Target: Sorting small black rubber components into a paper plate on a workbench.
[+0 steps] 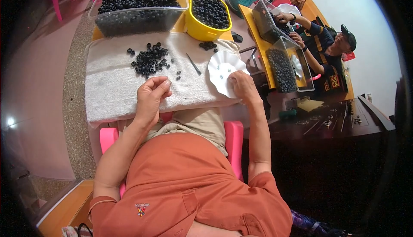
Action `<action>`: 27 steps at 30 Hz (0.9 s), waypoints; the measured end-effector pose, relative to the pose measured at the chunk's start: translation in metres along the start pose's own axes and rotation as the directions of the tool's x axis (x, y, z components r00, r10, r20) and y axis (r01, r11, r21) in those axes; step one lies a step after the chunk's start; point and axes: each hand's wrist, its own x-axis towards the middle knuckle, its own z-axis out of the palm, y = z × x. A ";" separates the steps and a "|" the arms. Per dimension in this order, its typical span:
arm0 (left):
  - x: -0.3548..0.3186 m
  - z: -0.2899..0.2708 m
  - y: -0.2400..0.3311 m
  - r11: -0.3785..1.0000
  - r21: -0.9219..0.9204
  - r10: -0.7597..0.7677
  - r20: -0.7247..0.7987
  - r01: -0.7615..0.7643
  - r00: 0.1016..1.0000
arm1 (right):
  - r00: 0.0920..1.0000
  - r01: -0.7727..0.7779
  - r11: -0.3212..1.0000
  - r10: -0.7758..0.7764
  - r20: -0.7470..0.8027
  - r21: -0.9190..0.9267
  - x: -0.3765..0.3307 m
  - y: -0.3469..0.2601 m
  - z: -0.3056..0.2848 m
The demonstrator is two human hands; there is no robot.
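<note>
My left hand [151,97] is raised over the near edge of a white towel [107,88], thumb and forefinger pinched together; whatever is between them is too small to make out. Just beyond it lies a loose pile of small black ring-like pieces [149,60], with a few strays beside it. My right hand [244,87] reaches into a white wavy-rimmed plate [218,82], its fingertips closed together at the plate's right side. Several tiny greenish bits lie in that plate. Between pile and plate rests a thin dark pointed tool [194,64], perhaps tweezers.
At the back stand a clear bin [137,21] and a yellow tub [200,31], both full of black pieces. A small black cluster [208,46] sits by the tub. To the right, another person [331,52] works at a table with clear bins [282,70]. A dark table [327,127] holds small parts.
</note>
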 end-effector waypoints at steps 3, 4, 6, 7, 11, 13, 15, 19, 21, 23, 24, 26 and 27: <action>0.000 0.000 -0.001 1.000 0.005 -0.004 -0.003 0.004 1.000 | 0.999 -0.011 0.999 0.012 -0.038 0.045 -0.001 0.004 0.003; 0.001 0.000 -0.001 1.000 -0.001 -0.006 -0.003 0.006 1.000 | 0.997 0.010 0.996 -0.003 -0.079 0.087 -0.002 0.005 0.005; 0.001 0.000 -0.001 1.000 0.004 -0.005 -0.004 0.005 1.000 | 0.992 0.009 0.985 0.012 -0.125 0.169 -0.002 0.010 0.007; 0.001 0.000 0.000 1.000 0.009 -0.001 -0.005 0.001 1.000 | 0.985 0.015 0.968 0.029 -0.171 0.250 -0.002 0.013 0.008; 0.001 0.000 0.000 1.000 -0.005 -0.007 0.009 0.007 1.000 | 0.985 -0.054 0.902 0.120 -0.128 0.428 0.000 0.030 0.009; 0.001 0.001 0.001 1.000 0.002 -0.010 -0.009 0.010 1.000 | 0.986 -0.039 0.856 0.117 -0.120 0.515 0.001 0.030 0.007; 0.000 0.001 0.001 1.000 -0.002 -0.016 -0.010 0.016 1.000 | 0.986 -0.049 0.850 0.124 -0.110 0.524 0.001 0.028 0.004; -0.001 0.002 0.002 1.000 0.000 -0.011 0.000 0.011 1.000 | 0.983 -0.063 0.865 0.140 -0.119 0.497 0.001 0.036 0.009; -0.001 0.002 0.002 1.000 -0.009 -0.015 0.000 0.015 1.000 | 0.981 -0.050 0.870 0.136 -0.141 0.491 0.002 0.037 0.012; -0.001 0.002 0.001 1.000 -0.018 -0.017 -0.002 0.017 1.000 | 0.978 -0.036 0.874 0.130 -0.162 0.484 0.002 0.036 0.012; 0.000 0.001 0.001 1.000 -0.018 -0.011 -0.001 0.011 1.000 | 0.980 -0.036 0.895 0.119 -0.161 0.444 0.002 0.034 0.009; 0.000 0.001 0.000 1.000 -0.017 -0.005 0.001 0.005 1.000 | 0.981 -0.036 0.915 0.109 -0.159 0.403 -0.001 0.032 0.004; 0.000 0.001 0.000 1.000 -0.018 -0.006 0.002 0.006 1.000 | 0.990 -0.080 0.939 0.115 -0.086 0.333 -0.003 0.032 0.001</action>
